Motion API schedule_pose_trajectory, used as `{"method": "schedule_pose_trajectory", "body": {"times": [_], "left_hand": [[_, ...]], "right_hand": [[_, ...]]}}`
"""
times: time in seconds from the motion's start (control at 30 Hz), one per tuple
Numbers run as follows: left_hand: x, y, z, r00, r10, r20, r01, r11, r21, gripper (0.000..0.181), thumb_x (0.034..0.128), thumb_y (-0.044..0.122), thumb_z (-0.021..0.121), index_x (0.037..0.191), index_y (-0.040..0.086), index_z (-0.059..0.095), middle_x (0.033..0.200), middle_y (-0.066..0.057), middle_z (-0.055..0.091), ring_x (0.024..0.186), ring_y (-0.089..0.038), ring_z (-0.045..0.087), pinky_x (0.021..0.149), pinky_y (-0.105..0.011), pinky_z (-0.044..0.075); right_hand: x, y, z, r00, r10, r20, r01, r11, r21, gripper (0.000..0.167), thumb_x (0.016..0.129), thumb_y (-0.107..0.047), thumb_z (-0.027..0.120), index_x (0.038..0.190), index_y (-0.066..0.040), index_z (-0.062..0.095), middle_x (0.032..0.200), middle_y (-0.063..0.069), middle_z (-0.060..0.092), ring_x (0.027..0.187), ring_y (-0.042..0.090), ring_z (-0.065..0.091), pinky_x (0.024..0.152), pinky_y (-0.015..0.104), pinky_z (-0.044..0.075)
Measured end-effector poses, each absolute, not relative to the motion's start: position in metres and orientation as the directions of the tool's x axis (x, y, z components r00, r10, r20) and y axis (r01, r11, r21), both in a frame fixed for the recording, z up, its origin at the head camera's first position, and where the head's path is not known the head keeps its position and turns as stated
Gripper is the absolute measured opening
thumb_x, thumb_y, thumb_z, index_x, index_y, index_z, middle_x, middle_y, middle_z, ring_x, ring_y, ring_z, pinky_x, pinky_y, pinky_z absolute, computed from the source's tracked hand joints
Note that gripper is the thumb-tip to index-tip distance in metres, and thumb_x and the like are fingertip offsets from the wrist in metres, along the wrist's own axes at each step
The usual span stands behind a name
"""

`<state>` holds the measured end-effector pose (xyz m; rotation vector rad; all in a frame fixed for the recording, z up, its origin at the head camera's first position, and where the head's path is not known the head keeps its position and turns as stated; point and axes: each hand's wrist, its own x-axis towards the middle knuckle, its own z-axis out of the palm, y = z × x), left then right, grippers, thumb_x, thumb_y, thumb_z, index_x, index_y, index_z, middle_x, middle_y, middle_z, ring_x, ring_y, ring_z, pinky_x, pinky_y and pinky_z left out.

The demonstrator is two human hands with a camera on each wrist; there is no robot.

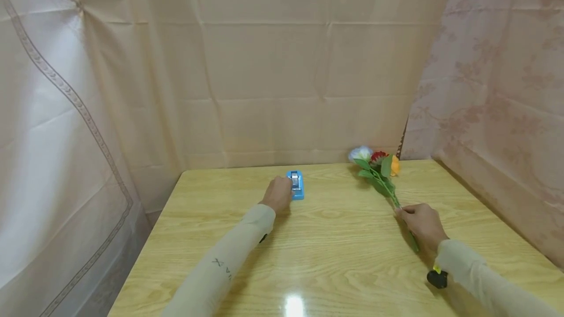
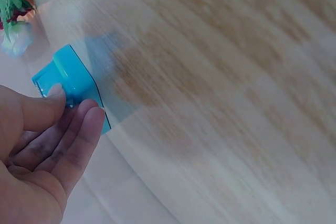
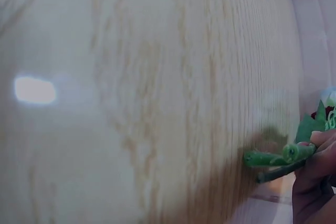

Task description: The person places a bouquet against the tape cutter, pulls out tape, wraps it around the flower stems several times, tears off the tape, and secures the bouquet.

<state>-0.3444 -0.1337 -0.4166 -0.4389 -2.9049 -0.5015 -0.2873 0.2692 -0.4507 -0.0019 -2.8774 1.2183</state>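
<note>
A light-blue tape dispenser [image 1: 297, 191] stands toward the back middle of the table, with a toothed edge showing in the left wrist view. My left hand [image 1: 278, 194] is at its left side; thumb and curled fingers [image 2: 90, 116] pinch the dispenser's edge [image 2: 71, 72]. At the right, my right hand [image 1: 423, 221] grips the green stems of a small bunch of flowers [image 1: 382, 175], with white-blue, dark red and orange blooms pointing to the back. The cut stem ends [image 3: 291, 153] stick out of the hand toward me, just above the table.
The light wood table [image 1: 335, 253] ends at hanging beige cloth [image 1: 282, 77] at the back. More cloth [image 1: 506, 101] hangs along the right side, and a shiny curtain [image 1: 53, 160] is at the left. A lamp glare lies near the front.
</note>
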Motion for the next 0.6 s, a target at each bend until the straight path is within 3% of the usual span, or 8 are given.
{"method": "schedule_pose_trajectory", "body": {"times": [0.2, 0.33, 0.6], "left_hand": [[-0.3454, -0.1336, -0.4166, -0.944, 0.258, 0.204, 0.31, 0.905, 0.292, 0.013, 0.0981, 0.011, 0.071, 0.092, 0.0, 0.073, 0.078, -0.006, 0.07, 0.062, -0.01, 0.06, 0.056, -0.022, 0.051], [-0.3465, -0.1331, -0.4174, -0.943, 0.261, 0.206, 0.312, 0.908, 0.28, 0.013, 0.0985, 0.011, 0.07, 0.091, 0.0, 0.073, 0.079, -0.007, 0.071, 0.061, -0.009, 0.06, 0.055, -0.022, 0.05], [-0.3457, -0.1327, -0.4169, -0.948, 0.248, 0.199, 0.298, 0.912, 0.281, 0.013, 0.0988, 0.01, 0.07, 0.092, 0.0, 0.073, 0.078, -0.006, 0.07, 0.061, -0.009, 0.058, 0.055, -0.022, 0.05]], "right_hand": [[-0.2871, 0.2707, -0.4529, -1.0, 0.004, 0.012, -0.007, 0.69, -0.724, 0.05, 0.103, -0.033, 0.062, 0.127, 0.012, 0.065, 0.064, 0.004, 0.064, 0.061, 0.017, 0.057, 0.054, 0.032, 0.05], [-0.2867, 0.2715, -0.4532, -1.0, 0.007, 0.024, -0.012, 0.685, -0.728, 0.049, 0.102, -0.032, 0.064, 0.125, 0.012, 0.067, 0.065, 0.002, 0.064, 0.06, 0.017, 0.057, 0.053, 0.032, 0.048], [-0.2872, 0.2749, -0.4556, -0.999, 0.017, 0.03, -0.01, 0.689, -0.725, 0.042, 0.1, -0.027, 0.068, 0.121, 0.01, 0.068, 0.083, 0.006, 0.07, 0.07, 0.017, 0.06, 0.057, 0.032, 0.05]]}}
